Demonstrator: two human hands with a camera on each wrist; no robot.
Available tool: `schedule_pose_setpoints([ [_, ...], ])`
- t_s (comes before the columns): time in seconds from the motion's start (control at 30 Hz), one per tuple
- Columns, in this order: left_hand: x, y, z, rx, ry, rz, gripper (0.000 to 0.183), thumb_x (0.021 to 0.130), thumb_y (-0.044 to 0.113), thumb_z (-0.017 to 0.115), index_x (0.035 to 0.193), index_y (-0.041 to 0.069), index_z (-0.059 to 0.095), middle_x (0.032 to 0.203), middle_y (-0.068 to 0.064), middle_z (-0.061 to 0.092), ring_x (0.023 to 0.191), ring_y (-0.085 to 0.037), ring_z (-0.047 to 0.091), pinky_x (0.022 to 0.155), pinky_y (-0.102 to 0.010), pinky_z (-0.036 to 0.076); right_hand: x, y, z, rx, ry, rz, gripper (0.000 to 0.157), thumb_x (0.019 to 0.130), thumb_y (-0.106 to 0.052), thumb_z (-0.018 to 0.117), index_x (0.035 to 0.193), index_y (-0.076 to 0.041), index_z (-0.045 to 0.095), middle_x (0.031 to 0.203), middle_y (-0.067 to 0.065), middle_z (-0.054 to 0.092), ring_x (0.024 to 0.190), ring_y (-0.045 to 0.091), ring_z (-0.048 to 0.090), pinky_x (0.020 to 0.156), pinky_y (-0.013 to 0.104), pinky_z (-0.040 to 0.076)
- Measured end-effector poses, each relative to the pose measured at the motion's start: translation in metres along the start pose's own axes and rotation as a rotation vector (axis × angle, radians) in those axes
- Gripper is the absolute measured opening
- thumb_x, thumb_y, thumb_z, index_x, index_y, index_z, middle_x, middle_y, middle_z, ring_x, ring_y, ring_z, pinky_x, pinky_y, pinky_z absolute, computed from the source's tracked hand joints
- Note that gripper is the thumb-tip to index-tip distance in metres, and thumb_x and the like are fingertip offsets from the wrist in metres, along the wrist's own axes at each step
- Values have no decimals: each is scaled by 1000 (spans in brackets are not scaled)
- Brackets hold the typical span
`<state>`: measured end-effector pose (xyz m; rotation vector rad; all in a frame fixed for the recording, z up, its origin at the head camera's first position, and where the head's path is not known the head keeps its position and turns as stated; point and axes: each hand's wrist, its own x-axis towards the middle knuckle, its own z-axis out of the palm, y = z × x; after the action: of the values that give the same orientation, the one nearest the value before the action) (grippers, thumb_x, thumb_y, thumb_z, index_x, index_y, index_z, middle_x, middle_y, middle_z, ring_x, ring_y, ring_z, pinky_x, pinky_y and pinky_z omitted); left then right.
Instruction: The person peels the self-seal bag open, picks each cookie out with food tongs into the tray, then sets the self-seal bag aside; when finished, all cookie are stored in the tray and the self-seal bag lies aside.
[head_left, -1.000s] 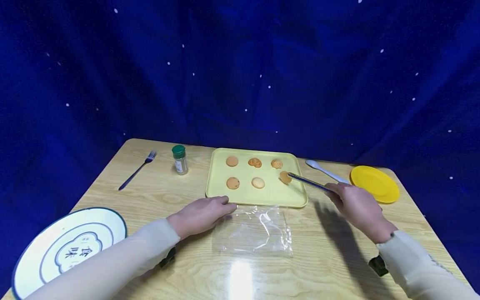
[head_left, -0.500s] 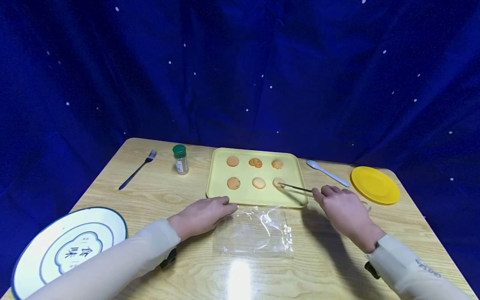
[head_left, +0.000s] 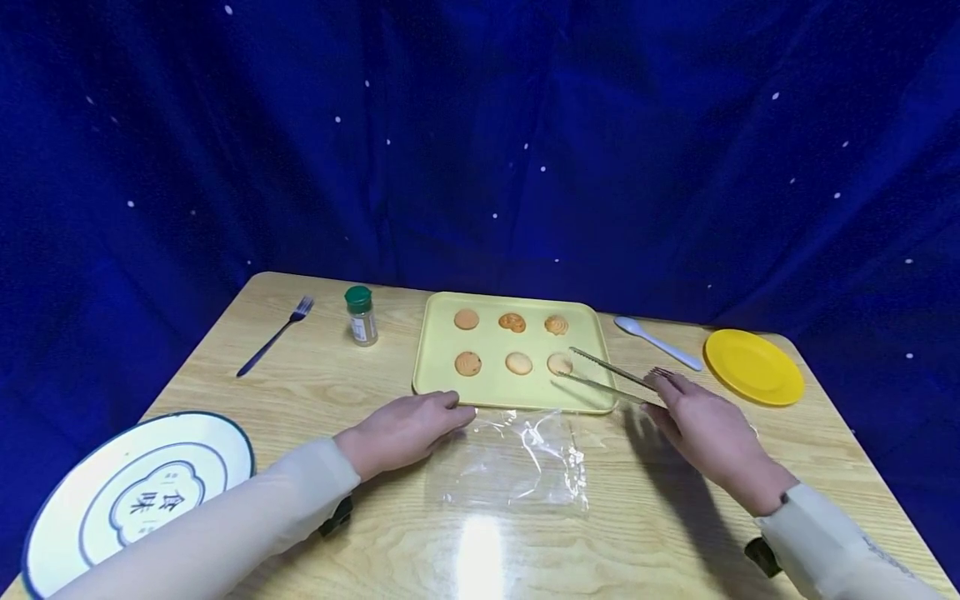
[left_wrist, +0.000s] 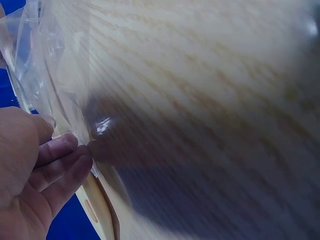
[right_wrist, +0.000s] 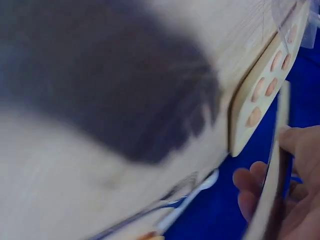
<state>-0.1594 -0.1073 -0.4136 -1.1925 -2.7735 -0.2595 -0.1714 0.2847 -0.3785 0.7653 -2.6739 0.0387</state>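
Note:
My right hand (head_left: 708, 425) grips metal tongs (head_left: 611, 365), whose arms stand apart over the right side of a pale yellow tray (head_left: 491, 396). Their tips lie at either side of a round cookie (head_left: 558, 362), the right one in the near row. In the right wrist view, one tong arm (right_wrist: 274, 185) runs between the thumb and curled fingers. My left hand (head_left: 405, 429) is at the tray's near edge, on the upper left corner of a clear plastic bag (head_left: 510, 471). The left wrist view shows the bag's film (left_wrist: 67, 107) pinched at the thumb and curled fingertips.
Other cookies (head_left: 518, 362) lie in two rows on the tray. Beyond it on the right are a pale spoon (head_left: 660, 343) and a yellow plate (head_left: 753, 367). To the left stand a green-capped shaker (head_left: 362, 318), a fork (head_left: 273, 337) and a large white plate (head_left: 217, 467).
The tongs held the round cookie tilted, then brought it down onto the tray. Their arms have now spread, letting it go, and my right hand has drawn back slightly rightward. The left hand stays still.

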Motion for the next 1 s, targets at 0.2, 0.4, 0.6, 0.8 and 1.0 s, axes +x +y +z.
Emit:
schedule_pose_setpoints([
  [0.2, -2, 0, 1, 7, 10, 16, 5, 99, 24, 55, 99, 19, 56, 81, 4, 54, 68, -8, 52, 56, -22, 45, -30, 7, -2, 163, -133, 194, 16, 97, -22, 60, 92, -8, 54, 71, 1, 49, 59, 10, 43, 51, 25, 34],
  [0.4, -4, -3, 1, 15, 20, 13, 5, 99, 24, 55, 96, 19, 56, 80, 4, 54, 68, -8, 52, 56, -23, 45, -56, 9, -1, 144, -234, 317, 23, 96, -25, 61, 82, -14, 46, 63, -4, 37, 54, 9, 35, 47, 27, 27],
  [0.6, -5, -5, 1, 45, 35, 21, 9, 101, 22, 52, 92, 18, 54, 78, 4, 52, 64, -8, 48, 53, -22, 42, -67, 12, 4, 109, -284, 390, 23, 96, -27, 60, 80, -15, 49, 61, -3, 38, 53, 14, 38, 46, 30, 27],
  [0.8, -5, -6, 1, 49, 28, 26, 9, 101, 21, 52, 93, 18, 55, 79, 4, 53, 65, -8, 47, 53, -22, 43, -71, 16, 11, 93, -290, 379, 27, 94, -28, 63, 76, -15, 48, 63, -2, 39, 56, 15, 38, 47, 32, 28],
  [1.0, -2, -6, -2, 28, 12, 36, 6, 98, 21, 57, 93, 18, 57, 80, 4, 53, 67, -8, 49, 54, -23, 44, -73, 19, 12, 43, -305, 350, 29, 90, -28, 68, 72, -15, 49, 67, -1, 41, 59, 14, 39, 48, 33, 31],
])
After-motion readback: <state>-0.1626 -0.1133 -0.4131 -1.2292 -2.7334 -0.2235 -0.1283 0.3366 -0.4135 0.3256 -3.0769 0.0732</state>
